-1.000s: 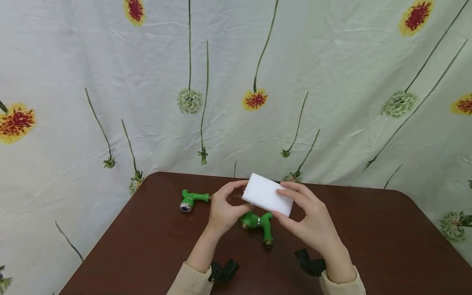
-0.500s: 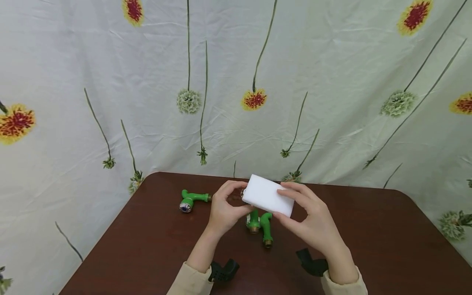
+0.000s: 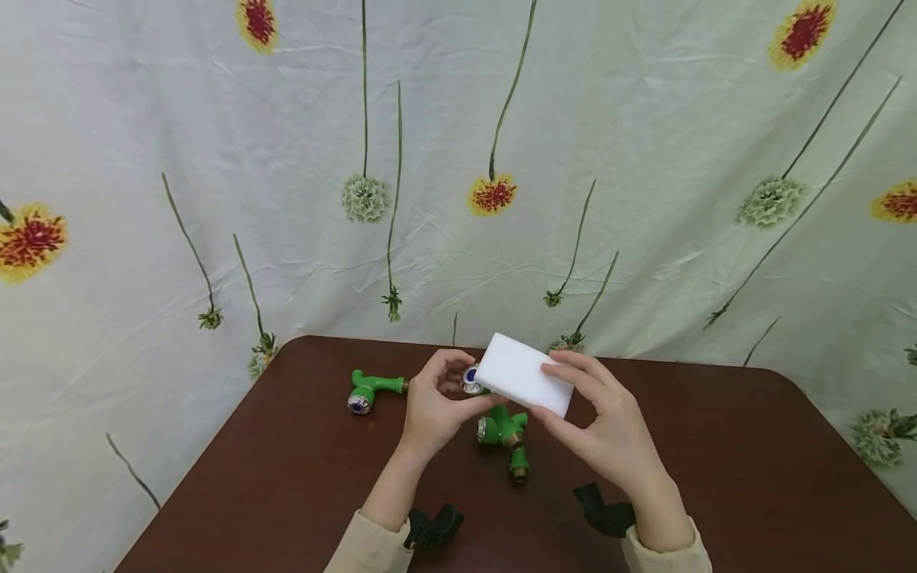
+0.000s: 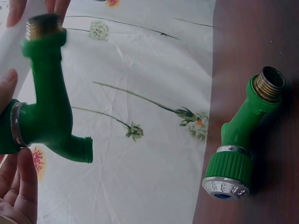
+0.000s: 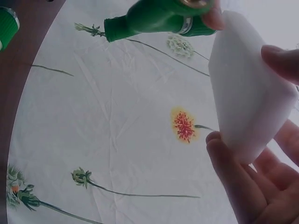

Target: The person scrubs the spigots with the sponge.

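In the head view my left hand (image 3: 442, 404) grips the knob end of a green tap (image 4: 49, 100), held up above the table. The tap's blue-centred silver cap (image 3: 471, 380) shows beside the fingers, and the sponge hides much of its body. My right hand (image 3: 602, 418) pinches a white block-shaped sponge (image 3: 526, 374) between thumb and fingers. In the right wrist view the sponge (image 5: 247, 88) is close to the tap (image 5: 154, 21); whether they touch I cannot tell. The threaded brass end points up in the left wrist view.
A second green tap (image 3: 372, 387) lies at the left on the dark brown table (image 3: 716, 461). Another green tap (image 3: 519, 463) lies behind the held one, partly covered. Black wrist mounts (image 3: 435, 525) jut from both wrists. A flowered cloth (image 3: 645, 159) hangs behind the table.
The tap in my left hand has turned: its brass end has swung from left to right, and its blue-centred cap has come into view. The sponge has shifted only slightly.
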Action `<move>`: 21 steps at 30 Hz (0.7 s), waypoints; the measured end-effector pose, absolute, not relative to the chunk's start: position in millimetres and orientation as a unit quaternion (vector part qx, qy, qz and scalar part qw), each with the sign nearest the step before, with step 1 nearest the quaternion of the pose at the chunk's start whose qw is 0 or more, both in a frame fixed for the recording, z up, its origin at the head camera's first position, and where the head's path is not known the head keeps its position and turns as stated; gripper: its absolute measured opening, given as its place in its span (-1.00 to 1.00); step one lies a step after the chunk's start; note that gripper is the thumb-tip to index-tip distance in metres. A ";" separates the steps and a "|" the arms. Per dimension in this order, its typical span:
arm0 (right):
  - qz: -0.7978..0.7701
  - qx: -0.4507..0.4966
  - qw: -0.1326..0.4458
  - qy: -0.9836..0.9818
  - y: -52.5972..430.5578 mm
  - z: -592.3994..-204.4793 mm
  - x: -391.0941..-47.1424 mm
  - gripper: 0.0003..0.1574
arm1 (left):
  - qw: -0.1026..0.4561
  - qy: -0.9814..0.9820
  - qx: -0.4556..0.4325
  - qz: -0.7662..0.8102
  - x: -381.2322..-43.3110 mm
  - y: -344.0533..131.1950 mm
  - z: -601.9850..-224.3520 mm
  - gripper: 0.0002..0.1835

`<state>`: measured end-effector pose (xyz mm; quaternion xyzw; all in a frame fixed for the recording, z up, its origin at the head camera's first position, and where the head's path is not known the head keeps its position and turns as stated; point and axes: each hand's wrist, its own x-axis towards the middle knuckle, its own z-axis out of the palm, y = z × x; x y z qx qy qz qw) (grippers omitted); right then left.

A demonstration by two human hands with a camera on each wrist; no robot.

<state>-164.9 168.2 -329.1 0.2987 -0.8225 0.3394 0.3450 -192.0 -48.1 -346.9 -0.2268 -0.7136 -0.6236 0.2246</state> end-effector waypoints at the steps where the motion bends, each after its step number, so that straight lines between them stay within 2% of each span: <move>1: 0.334 0.293 0.348 -0.825 167.9 -329.4 -165.2 -0.42 | 0.228 -0.714 -0.229 -0.621 -191.9 -48.3 -346.8 -0.50; 9: 0.339 0.240 0.385 -0.824 169.8 -329.1 -165.6 -0.48 | 0.255 -0.709 -0.249 -0.609 -192.6 -48.8 -347.8 -0.56; 21: 0.335 0.237 0.380 -0.829 169.5 -329.9 -166.0 -0.47 | 0.199 -0.701 -0.227 -0.646 -194.3 -49.7 -349.4 -0.53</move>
